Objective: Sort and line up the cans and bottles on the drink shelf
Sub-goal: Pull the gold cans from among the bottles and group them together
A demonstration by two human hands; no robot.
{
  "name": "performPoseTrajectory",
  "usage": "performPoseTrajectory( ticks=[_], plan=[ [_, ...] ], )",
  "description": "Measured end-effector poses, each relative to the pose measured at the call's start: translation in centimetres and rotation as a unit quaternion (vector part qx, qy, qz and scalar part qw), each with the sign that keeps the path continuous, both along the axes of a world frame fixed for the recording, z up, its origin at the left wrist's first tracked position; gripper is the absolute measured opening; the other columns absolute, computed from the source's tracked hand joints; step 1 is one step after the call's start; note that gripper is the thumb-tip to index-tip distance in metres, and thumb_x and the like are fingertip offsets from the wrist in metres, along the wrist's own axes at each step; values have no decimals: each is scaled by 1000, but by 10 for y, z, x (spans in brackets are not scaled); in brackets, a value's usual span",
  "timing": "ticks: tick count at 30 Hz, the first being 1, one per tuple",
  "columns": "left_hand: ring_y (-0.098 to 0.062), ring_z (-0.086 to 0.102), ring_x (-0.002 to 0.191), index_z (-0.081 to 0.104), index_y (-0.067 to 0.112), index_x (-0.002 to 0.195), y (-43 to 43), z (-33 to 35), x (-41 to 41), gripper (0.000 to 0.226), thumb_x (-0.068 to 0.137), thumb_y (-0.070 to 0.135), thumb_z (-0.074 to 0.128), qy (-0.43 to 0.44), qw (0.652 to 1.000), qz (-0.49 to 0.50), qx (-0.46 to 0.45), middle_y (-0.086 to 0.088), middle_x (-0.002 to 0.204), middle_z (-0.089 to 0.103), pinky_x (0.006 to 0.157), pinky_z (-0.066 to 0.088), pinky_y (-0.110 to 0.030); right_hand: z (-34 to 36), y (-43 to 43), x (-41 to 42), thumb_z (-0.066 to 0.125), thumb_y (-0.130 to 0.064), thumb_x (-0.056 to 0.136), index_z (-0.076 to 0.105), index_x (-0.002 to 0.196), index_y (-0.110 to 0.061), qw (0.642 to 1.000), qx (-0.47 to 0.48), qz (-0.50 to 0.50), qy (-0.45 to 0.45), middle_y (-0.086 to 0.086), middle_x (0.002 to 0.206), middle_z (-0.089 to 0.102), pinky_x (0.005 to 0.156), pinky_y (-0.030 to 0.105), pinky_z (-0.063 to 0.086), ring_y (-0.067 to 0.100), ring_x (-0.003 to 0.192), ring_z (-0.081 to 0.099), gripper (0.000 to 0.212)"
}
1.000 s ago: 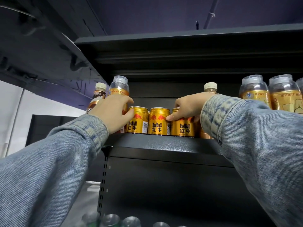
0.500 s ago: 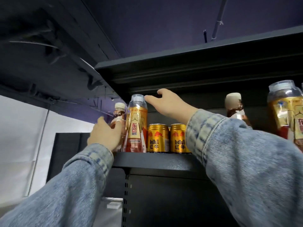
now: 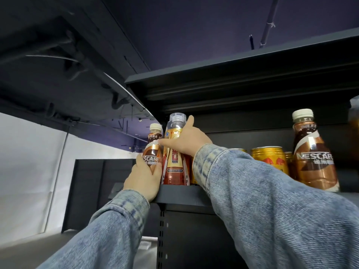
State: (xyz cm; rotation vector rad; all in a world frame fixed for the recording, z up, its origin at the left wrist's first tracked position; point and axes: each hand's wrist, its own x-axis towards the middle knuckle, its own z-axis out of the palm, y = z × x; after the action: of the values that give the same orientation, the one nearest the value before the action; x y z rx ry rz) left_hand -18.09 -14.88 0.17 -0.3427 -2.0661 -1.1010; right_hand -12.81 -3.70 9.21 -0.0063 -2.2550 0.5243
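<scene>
Drink shelf (image 3: 180, 195): gold cans (image 3: 269, 158) mid-row. Tall clear-capped bottle (image 3: 174, 162), left end: right hand (image 3: 186, 141), reaching a moment ago, now grasps its shoulder. Coffee bottle (image 3: 153, 150) beside it: left hand (image 3: 143, 177) grips base. Pair ready for aligning.

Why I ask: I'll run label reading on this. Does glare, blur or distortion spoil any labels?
Head view: glare streaks cross the right Nescafe bottle, tilted by wide-angle distortion, yet readable; the left hand partly covers the left Nescafe bottle; the right-edge bottle is cropped and blurred.
</scene>
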Motion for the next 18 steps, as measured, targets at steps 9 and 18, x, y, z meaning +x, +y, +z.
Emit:
performPoseTrajectory(
  ticks=[9, 18],
  plan=[
    [-37, 58, 105, 28, 4, 137, 2, -2, -4, 59, 93, 40, 43, -7, 1000, 14, -7, -18, 125, 54, 92, 46, -48, -6, -2, 8, 65, -60, 72, 32, 123, -11, 997, -22, -1, 77, -1, 89, 53, 102, 50, 40, 26, 98, 64, 78],
    [-26, 19, 143, 10, 2, 149, 5, 4, 35, 68, 97, 38, 35, 148, 988, 19, 46, -16, 155, 21, 115, 18, -37, 7, -5, 36, 66, -61, 70, 37, 106, -19, 962, -140, 97, 214, -10, 85, 53, 99, 43, 34, 17, 84, 58, 62]
  ],
)
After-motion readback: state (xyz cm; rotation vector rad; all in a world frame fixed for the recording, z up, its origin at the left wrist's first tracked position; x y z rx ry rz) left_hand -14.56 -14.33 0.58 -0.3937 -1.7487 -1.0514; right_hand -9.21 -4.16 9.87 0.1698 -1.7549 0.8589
